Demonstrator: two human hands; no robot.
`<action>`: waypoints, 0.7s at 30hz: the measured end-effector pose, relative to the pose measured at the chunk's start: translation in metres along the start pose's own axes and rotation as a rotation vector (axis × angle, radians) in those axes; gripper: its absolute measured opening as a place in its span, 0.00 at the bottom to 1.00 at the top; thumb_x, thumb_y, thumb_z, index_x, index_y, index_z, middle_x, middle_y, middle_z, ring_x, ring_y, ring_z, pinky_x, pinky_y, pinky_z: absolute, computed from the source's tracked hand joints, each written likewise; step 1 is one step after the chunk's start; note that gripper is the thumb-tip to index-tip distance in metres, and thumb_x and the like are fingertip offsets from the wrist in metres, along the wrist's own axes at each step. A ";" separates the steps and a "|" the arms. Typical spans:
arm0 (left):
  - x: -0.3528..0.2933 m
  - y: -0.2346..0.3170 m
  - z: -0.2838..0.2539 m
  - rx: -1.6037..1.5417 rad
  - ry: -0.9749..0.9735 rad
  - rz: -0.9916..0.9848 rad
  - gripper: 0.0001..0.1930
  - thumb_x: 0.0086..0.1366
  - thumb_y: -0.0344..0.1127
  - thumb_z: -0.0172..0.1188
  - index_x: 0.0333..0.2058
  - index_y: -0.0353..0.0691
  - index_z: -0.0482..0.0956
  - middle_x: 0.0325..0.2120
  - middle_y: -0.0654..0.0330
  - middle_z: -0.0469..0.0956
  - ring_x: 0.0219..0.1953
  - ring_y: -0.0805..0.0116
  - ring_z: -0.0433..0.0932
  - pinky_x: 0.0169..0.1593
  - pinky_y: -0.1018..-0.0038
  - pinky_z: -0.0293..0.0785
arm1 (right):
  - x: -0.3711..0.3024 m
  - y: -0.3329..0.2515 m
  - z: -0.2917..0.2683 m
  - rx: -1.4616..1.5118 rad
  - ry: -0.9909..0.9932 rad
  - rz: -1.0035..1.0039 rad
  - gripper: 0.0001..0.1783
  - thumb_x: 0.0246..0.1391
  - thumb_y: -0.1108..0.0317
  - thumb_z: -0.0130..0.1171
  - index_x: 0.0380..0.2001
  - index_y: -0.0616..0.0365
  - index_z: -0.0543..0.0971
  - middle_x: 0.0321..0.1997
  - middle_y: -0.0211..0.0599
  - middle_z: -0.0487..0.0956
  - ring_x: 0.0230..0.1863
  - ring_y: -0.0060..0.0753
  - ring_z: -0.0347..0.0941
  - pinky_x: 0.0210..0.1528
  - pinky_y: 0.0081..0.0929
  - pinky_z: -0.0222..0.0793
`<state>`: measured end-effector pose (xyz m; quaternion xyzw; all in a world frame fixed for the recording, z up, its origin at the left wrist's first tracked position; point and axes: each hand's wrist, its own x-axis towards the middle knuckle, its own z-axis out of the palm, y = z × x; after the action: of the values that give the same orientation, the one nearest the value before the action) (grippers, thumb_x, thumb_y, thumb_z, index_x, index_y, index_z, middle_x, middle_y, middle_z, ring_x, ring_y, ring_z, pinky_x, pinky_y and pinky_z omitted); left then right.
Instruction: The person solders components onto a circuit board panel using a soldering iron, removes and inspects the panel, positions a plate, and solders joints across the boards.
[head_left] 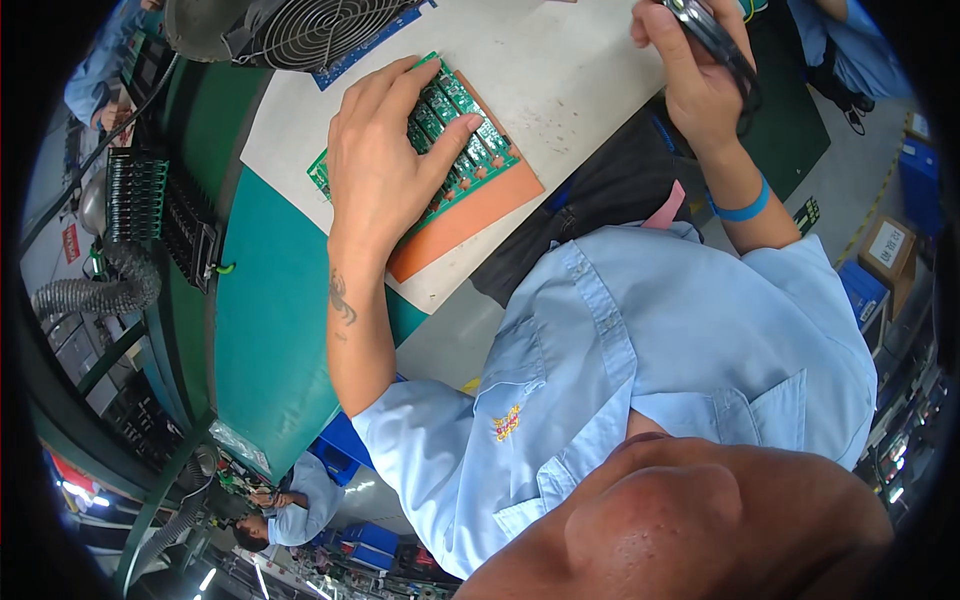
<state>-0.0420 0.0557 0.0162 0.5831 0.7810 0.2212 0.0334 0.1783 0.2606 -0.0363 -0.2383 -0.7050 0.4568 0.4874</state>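
Person's left hand [378, 165] splayed, resting across 1 green circuit board [470, 130], itself partly over an orange sheet [470, 225]. Right hand [700, 95] gripping dark object [728, 50], kind unclear.

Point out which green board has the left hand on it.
The green circuit board partly over the orange sheet, under the left hand; the other green board, at picture left by the ribbed hose, has neither of this person's hands on it.

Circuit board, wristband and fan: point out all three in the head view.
Circuit board [453, 103]: head view, on its uncovered green face.
Wristband [742, 212]: head view, on the visible side of the blue band.
Fan [325, 28]: head view, on its round wire guard.
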 end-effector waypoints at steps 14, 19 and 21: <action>-0.007 -0.004 -0.001 -0.016 0.004 -0.001 0.28 0.61 0.50 0.77 0.57 0.44 0.87 0.59 0.59 0.84 0.59 0.57 0.80 0.64 0.61 0.73 | -0.030 -0.036 -0.010 0.194 -0.325 -0.042 0.25 0.63 0.76 0.65 0.63 0.66 0.79 0.51 0.44 0.83 0.44 0.33 0.78 0.51 0.26 0.75; -0.007 -0.005 0.001 -0.028 0.015 0.009 0.28 0.61 0.50 0.78 0.57 0.44 0.87 0.59 0.60 0.84 0.58 0.58 0.80 0.63 0.61 0.73 | -0.027 -0.040 -0.012 0.102 -0.443 -0.006 0.24 0.58 0.79 0.66 0.59 0.68 0.80 0.45 0.44 0.83 0.39 0.33 0.77 0.46 0.25 0.74; -0.007 -0.005 0.002 -0.031 0.022 0.013 0.28 0.60 0.50 0.78 0.56 0.44 0.87 0.59 0.60 0.83 0.58 0.58 0.80 0.63 0.61 0.73 | -0.025 -0.041 -0.012 0.131 -0.487 -0.018 0.24 0.56 0.80 0.67 0.57 0.69 0.81 0.42 0.44 0.83 0.37 0.33 0.76 0.43 0.25 0.73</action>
<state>-0.0440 0.0484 0.0109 0.5852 0.7739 0.2400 0.0324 0.2034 0.2267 -0.0104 -0.0830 -0.7727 0.5409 0.3218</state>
